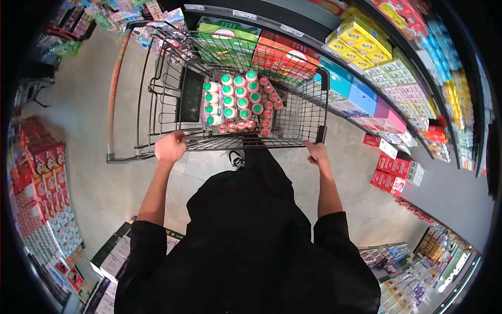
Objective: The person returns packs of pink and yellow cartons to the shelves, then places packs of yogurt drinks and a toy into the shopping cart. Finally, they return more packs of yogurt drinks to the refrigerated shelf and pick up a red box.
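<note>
A black wire shopping cart stands sideways in front of me. My left hand is closed on its near side rim, towards the handle end. Near the cart's front corner, my right hand grips the same rim with curled fingers. Inside the basket are several pale pink bottles with green caps, grouped in packs. Beside and in front of them sit small red-topped bottles. The cart's orange-marked push handle is at the left, with no hand on it.
Shelves with yellow packs run along the back and right. A green carton and a red carton stand behind the cart. Red boxes are stacked on the right, and a display of red cartons is at the left.
</note>
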A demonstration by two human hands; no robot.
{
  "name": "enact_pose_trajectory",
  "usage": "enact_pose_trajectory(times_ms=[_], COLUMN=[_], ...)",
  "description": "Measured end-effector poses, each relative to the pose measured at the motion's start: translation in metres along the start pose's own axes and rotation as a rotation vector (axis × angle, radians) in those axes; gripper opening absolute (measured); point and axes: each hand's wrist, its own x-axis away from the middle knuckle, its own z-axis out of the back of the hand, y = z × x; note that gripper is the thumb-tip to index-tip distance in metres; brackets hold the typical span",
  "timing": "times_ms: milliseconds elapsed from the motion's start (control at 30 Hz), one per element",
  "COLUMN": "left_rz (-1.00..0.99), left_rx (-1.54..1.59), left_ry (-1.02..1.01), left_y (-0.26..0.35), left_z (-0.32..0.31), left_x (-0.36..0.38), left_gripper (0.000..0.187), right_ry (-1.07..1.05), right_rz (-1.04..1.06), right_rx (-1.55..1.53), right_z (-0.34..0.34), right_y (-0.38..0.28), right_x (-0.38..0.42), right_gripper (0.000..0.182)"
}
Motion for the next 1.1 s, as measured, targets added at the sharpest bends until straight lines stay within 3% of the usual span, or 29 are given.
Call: enact_pose_trajectory(times_ms=[33,167,200,267,333,400,500,567,633,700,733,767,833,933,1033,1100], left_rz=[-0.001,-0.065,-0.097,-0.084,-0.076,-0.04,0.005,0.057,0.073,0.081,0.029,0.021,0.044,0.065,0.052,0.075], left_rx=[0.017,-0.051,-0.08,-0.072,-0.024,-0.021,-0.025,-0.04,-0.086,-0.057,-0.021,-0.026,-0.018,-0.025,0.013,-0.01], left_ry=[0.008,-0.044,-0.074,-0.098,-0.106,-0.132,-0.142,-0.166,-0.151,-0.144,-0.115,-0.106,-0.106,-0.148,-0.128,-0.139], left_y=[-0.002,0.006,0.003,0.0,0.008,0.01,0.013,0.016,0.008,0.014,0.015,0.013,0.013,0.016,0.014,0.016], left_z=[-0.001,0.0,0.004,0.005,0.007,0.01,0.013,0.013,0.005,0.009,0.011,0.011,0.011,0.013,0.012,0.013], left_x=[-0.001,-0.004,-0.004,-0.005,-0.006,-0.007,-0.006,-0.009,-0.008,-0.009,-0.01,-0.01,-0.011,-0.013,-0.014,-0.014], left_gripper=[0.02,0.018,0.017,0.017,0.017,0.017,0.017,0.016,0.016,0.017,0.018,0.019,0.019,0.02,0.021,0.02], right_ry=[-0.044,-0.15,-0.12,0.002,0.145,0.02,-0.086,-0.166,-0.028,-0.118,-0.199,-0.22,-0.46,-0.53,-0.4,-0.321], right_rz=[0.019,0.131,0.175,0.457,0.617,0.519,0.609,0.543,0.525,0.582,0.452,0.438,0.474,0.499,0.433,0.444], right_rx=[0.256,0.646,0.687,0.713,0.522,0.619,0.684,0.74,0.705,0.709,0.668,0.685,0.712,0.714,0.795,0.677], right_z=[0.012,0.041,0.036,0.019,-0.009,-0.037,-0.071,-0.082,-0.095,-0.098,-0.1,-0.103,-0.113,-0.121,-0.134,-0.136], right_y=[-0.01,-0.053,-0.061,-0.077,-0.098,-0.116,-0.1,-0.103,-0.102,-0.113,-0.129,-0.14,-0.147,-0.143,-0.137,-0.128], right_x=[0.003,0.003,-0.004,-0.027,-0.046,-0.071,-0.132,-0.163,-0.183,-0.201,-0.198,-0.2,-0.207,-0.221,-0.229,-0.233], right_gripper=[0.049,0.048,0.043,0.036,0.03,0.031,0.032,0.037,0.044,0.054,0.061,0.061,0.064,0.067,0.071,0.061])
